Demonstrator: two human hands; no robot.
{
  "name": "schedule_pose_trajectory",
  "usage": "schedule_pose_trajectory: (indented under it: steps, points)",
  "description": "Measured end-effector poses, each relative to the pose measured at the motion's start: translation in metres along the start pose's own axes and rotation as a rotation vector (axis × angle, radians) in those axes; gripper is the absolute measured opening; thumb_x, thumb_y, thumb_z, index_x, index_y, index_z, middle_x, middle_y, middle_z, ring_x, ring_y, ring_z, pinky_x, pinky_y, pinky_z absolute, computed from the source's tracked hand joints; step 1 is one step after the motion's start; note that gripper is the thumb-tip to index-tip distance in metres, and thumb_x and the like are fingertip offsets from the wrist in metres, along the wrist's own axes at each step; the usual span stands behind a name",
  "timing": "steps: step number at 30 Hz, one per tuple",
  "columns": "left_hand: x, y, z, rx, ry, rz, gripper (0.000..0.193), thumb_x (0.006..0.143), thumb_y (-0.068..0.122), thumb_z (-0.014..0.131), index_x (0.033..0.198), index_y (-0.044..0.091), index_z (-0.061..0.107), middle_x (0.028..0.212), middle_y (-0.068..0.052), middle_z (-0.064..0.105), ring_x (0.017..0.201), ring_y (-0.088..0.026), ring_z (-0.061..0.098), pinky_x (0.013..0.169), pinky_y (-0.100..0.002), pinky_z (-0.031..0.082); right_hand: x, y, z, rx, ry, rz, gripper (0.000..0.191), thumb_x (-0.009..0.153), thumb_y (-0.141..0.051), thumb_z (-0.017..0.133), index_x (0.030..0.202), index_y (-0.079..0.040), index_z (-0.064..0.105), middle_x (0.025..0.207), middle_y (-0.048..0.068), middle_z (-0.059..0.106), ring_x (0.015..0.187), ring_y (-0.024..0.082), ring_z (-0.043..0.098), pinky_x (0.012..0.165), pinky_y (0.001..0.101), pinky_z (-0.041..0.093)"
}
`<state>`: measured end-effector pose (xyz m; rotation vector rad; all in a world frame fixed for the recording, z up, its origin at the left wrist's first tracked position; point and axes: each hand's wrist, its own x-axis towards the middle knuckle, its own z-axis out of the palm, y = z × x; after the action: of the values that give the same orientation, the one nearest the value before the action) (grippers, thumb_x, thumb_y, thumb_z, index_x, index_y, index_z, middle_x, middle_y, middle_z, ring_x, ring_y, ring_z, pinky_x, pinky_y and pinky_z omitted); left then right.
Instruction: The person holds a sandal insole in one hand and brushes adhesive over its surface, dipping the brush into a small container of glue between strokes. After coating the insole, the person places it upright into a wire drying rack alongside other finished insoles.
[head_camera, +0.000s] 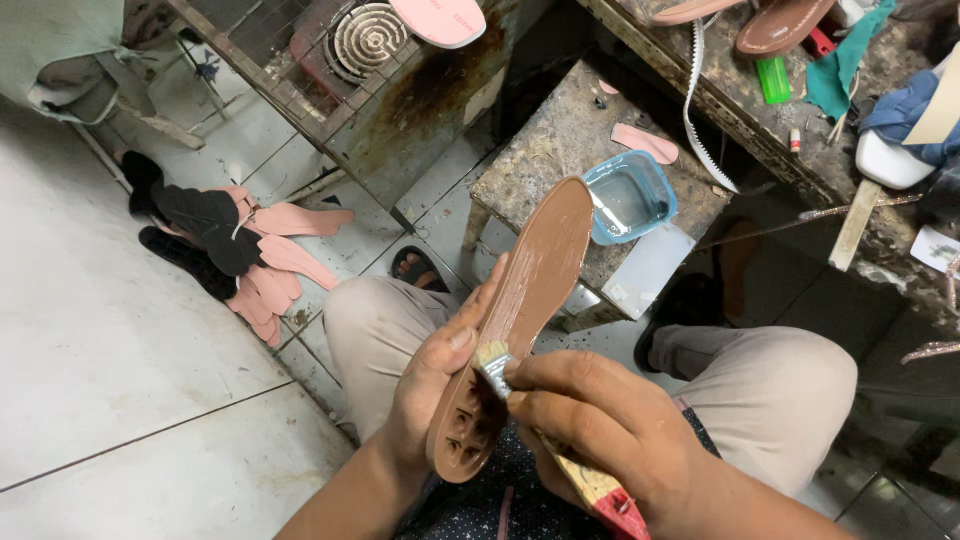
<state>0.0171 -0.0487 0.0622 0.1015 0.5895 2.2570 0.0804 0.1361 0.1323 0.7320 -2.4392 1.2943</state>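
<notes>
Brush (510, 385) work is the step in hand: we judge we're coating the sole. Our right hand (600, 425) is clamped on the brush handle at 5 o'clock, bristles touching the brown sole (520, 310) near its heel end. Our left hand (440, 375) is wrapped round the sole's edge, holding it tilted toward 12 o'clock. Next move prob. calls for strokes up the wet-looking surface w/ steady support. Farther out at 1 o'clock, blue tub (630, 195) sits on stone block (550, 150); pink insoles (270, 265) lie at 10 o'clock on floor.
</notes>
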Motion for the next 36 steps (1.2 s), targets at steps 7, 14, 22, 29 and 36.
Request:
schedule_pose_trajectory:
  steps: [7, 14, 22, 29, 36]
  points:
    - [0.012, -0.014, -0.051, 0.111, 0.051, 0.032, 0.064, 0.11, 0.029, 0.046, 0.168, 0.008, 0.031, 0.134, -0.017, 0.061, 0.096, -0.024, 0.067, 0.08, -0.035, 0.057, -0.019, 0.034, -0.019, -0.024, 0.148, 0.101, 0.023, 0.093, -0.005, 0.073, 0.114, -0.002, 0.064, 0.117, 0.008, 0.071, 0.107, 0.021, 0.074, 0.087, 0.0325, 0.061]
    - [0.04, -0.024, -0.095, 0.164, 0.295, 0.008, 0.064, 0.107, 0.05, 0.046, 0.147, 0.001, 0.044, 0.123, -0.014, 0.064, 0.093, -0.024, 0.068, 0.074, -0.035, 0.057, -0.014, 0.153, -0.038, -0.37, 0.274, 0.474, 0.013, 0.098, -0.014, 0.076, 0.105, -0.005, 0.071, 0.105, 0.012, 0.062, 0.094, 0.027, 0.065, 0.082, 0.0372, 0.052]
    - [0.017, -0.014, -0.067, 0.486, 0.129, 0.203, 0.091, 0.096, 0.025, 0.066, 0.163, 0.007, 0.008, 0.16, -0.004, 0.039, 0.128, -0.023, 0.059, 0.1, -0.04, 0.056, -0.02, 0.218, -0.023, -0.501, 0.15, 0.555, 0.017, 0.09, -0.021, 0.079, 0.1, -0.008, 0.074, 0.108, 0.014, 0.059, 0.099, 0.034, 0.063, 0.084, 0.0432, 0.05]
    - [0.021, -0.024, -0.054, 0.856, 0.256, 0.339, 0.081, 0.093, -0.005, 0.065, 0.161, 0.003, 0.021, 0.149, -0.023, 0.049, 0.127, -0.025, 0.061, 0.109, -0.038, 0.053, -0.03, 0.186, -0.028, -0.451, 0.351, 0.402, 0.015, 0.097, -0.019, 0.075, 0.105, -0.007, 0.071, 0.109, 0.014, 0.063, 0.1, 0.032, 0.066, 0.085, 0.0398, 0.053]
    - [0.013, -0.022, -0.035, 0.917, 0.09, 0.626, 0.081, 0.092, -0.013, 0.066, 0.159, 0.003, 0.025, 0.17, -0.017, 0.027, 0.156, -0.031, 0.037, 0.127, -0.043, 0.039, -0.033, 0.14, -0.027, 0.016, 0.386, 0.828, 0.018, 0.101, -0.018, 0.07, 0.109, -0.002, 0.073, 0.093, 0.016, 0.076, 0.078, 0.023, 0.073, 0.071, 0.0313, 0.056]
